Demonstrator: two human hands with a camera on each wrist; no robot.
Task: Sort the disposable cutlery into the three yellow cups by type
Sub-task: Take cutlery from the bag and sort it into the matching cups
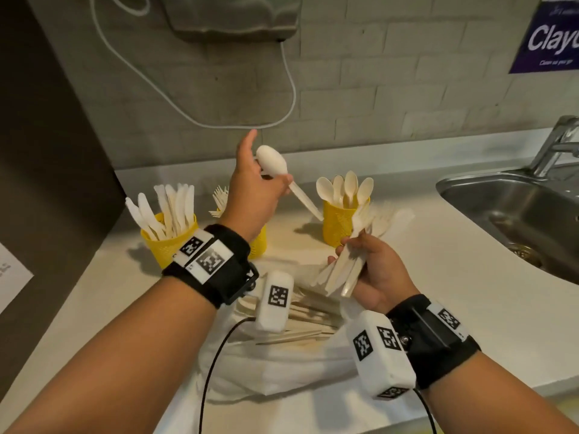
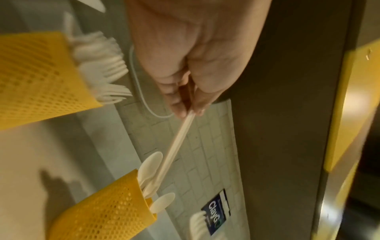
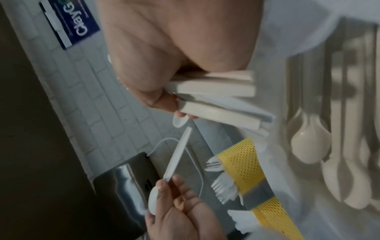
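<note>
My left hand point(image 1: 275, 186) is raised above the counter and pinches a white plastic spoon point(image 1: 272, 161) by its neck, bowl up. The spoon's handle point(image 2: 179, 141) slants down toward the right yellow cup point(image 1: 340, 225), which holds several spoons. My right hand point(image 1: 351, 249) grips a bundle of mixed cutlery point(image 1: 346, 267), handles point(image 3: 216, 94) sticking out, just in front of that cup. The left yellow cup point(image 1: 169, 242) holds knives. Mostly hidden behind my left wrist, the middle cup point(image 1: 259, 242) holds forks point(image 2: 107, 65).
A white bag point(image 1: 282, 364) with loose cutlery point(image 3: 310, 142) lies on the counter below my hands. A steel sink point(image 1: 517, 211) and tap point(image 1: 557, 145) are at the right. A dark cabinet point(image 1: 37, 151) stands left, and a white cable point(image 1: 293, 89) hangs on the tiled wall.
</note>
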